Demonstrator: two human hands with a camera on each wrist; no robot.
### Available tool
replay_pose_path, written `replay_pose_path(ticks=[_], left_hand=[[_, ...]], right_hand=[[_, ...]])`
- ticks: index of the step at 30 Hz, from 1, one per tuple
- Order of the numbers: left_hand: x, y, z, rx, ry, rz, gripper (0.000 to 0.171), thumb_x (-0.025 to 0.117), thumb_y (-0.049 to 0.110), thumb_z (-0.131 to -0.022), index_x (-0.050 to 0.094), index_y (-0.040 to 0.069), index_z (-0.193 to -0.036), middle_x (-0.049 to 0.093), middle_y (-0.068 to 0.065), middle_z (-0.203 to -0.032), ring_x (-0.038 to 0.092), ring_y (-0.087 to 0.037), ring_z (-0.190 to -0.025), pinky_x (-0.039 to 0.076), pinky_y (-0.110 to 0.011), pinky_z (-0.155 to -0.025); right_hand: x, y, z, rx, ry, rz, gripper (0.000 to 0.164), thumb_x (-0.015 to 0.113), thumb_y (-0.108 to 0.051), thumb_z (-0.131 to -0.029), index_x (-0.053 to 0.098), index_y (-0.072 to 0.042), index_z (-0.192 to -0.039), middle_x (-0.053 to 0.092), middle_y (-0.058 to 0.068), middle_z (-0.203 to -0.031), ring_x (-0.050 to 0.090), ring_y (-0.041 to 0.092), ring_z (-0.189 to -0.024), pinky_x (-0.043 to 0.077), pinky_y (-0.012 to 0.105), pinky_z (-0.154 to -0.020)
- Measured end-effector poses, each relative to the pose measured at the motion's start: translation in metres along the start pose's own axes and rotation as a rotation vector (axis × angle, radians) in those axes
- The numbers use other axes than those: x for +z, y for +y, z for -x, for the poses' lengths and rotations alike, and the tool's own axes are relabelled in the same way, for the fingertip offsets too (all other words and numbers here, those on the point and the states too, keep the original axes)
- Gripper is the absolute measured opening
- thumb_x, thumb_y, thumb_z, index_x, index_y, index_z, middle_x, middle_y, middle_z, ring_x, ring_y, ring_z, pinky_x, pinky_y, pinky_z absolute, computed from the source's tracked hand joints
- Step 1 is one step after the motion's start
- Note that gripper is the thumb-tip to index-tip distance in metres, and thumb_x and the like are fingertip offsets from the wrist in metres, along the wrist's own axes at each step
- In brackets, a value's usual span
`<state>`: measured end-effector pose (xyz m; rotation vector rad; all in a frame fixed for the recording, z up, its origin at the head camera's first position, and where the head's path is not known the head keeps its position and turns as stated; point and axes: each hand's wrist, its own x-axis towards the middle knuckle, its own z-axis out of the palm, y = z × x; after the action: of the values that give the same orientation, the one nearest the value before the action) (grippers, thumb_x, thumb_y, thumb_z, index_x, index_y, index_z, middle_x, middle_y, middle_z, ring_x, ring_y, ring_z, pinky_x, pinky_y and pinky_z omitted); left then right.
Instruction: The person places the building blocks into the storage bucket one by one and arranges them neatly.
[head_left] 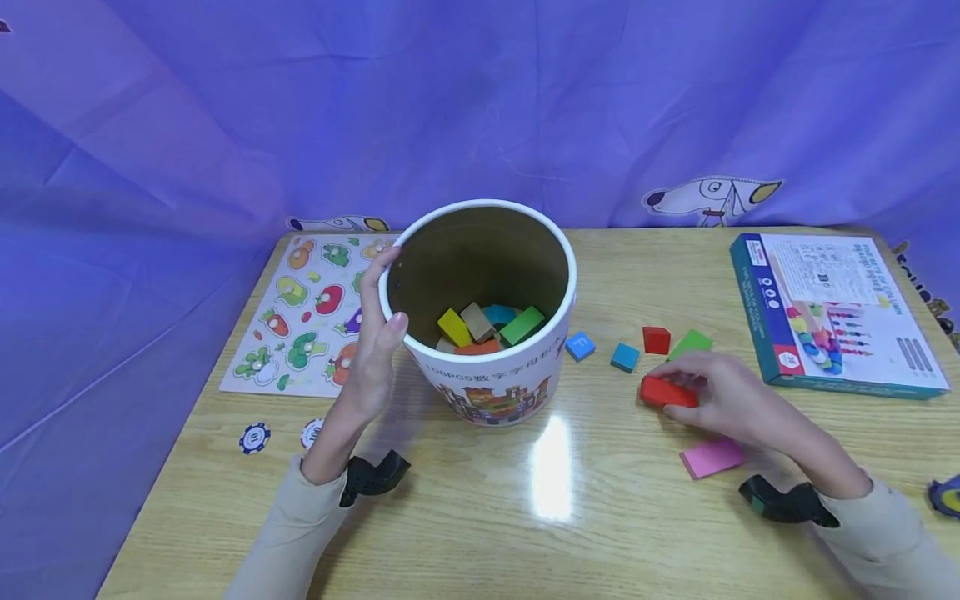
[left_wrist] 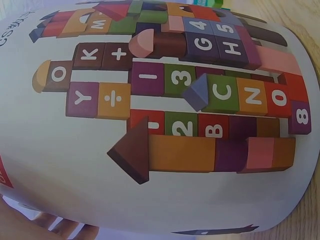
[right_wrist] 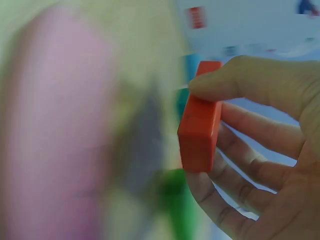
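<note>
Evidently, the right hand (head_left: 726, 393) pinches a red rectangular block (head_left: 666, 392) to the right of the toy-block bucket (head_left: 487, 375), whose rim the left hand (head_left: 372, 354) grips; firm, steady holds seem wisest.

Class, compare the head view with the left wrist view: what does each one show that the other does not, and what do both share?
Only the head view: the right hand pinching a red block, the blocks inside the bucket, and the round chips.

Only the left wrist view: readable letters on the bucket's printed blocks, such as K and Y.

Both: the bucket's printed outside, part of the left hand, and the wooden table.
</note>
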<state>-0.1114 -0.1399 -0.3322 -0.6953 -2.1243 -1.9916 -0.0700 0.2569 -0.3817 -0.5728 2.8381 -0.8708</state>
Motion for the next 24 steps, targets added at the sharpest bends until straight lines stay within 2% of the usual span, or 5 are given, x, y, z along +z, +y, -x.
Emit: replay_pose_path(ticks=[4,9,14,19,24], left_hand=[[0.000,0.000,-0.002,0.004,0.004,-0.001,0.071,0.048,0.048,-0.091,0.018,0.023,-0.151,0.021,0.000,-0.156,0.025,-0.031,-0.141,0.025,-0.067,-0.110],[0.001,0.000,-0.004,0.016,0.000,-0.001,0.070,0.047,0.044,-0.091,0.018,0.022,-0.151,0.021,0.000,-0.155,0.024,-0.032,-0.140,0.024,-0.067,-0.111],[0.001,0.000,-0.001,0.008,0.007,-0.019,0.072,0.047,0.049,-0.091,0.017,0.023,-0.151,0.022,0.001,-0.156,0.025,-0.031,-0.140,0.025,-0.067,-0.111],[0.000,0.000,0.001,-0.011,0.007,-0.030,0.073,0.048,0.050,-0.091,0.017,0.023,-0.151,0.021,0.002,-0.156,0.025,-0.029,-0.140,0.025,-0.066,-0.111],[0.000,0.001,0.001,-0.020,0.006,-0.025,0.072,0.047,0.048,-0.091,0.016,0.023,-0.151,0.021,0.002,-0.155,0.025,-0.027,-0.140,0.024,-0.065,-0.112]], right_hand=[[-0.022,-0.014,-0.008,-0.073,0.117,-0.025,0.044,0.084,-0.005,-0.070,0.072,-0.015,-0.111,0.070,-0.003,-0.097,0.060,0.003,-0.083,0.054,0.021,-0.071],[-0.053,-0.043,-0.022,-0.192,0.279,-0.037,0.051,0.085,-0.001,-0.068,0.071,-0.017,-0.115,0.068,-0.004,-0.099,0.058,-0.006,-0.082,0.046,0.008,-0.073],[-0.071,-0.084,-0.043,-0.296,0.372,-0.095,0.052,0.083,0.001,-0.069,0.071,-0.017,-0.117,0.066,-0.005,-0.101,0.059,-0.003,-0.083,0.044,0.012,-0.076],[-0.078,-0.125,-0.067,-0.416,0.373,-0.181,0.046,0.081,0.000,-0.073,0.072,-0.014,-0.116,0.066,-0.002,-0.102,0.060,0.004,-0.088,0.046,0.019,-0.081],[-0.077,-0.156,-0.092,-0.508,0.272,-0.190,0.043,0.079,-0.004,-0.077,0.071,-0.012,-0.118,0.067,0.001,-0.105,0.058,0.010,-0.092,0.047,0.024,-0.077]])
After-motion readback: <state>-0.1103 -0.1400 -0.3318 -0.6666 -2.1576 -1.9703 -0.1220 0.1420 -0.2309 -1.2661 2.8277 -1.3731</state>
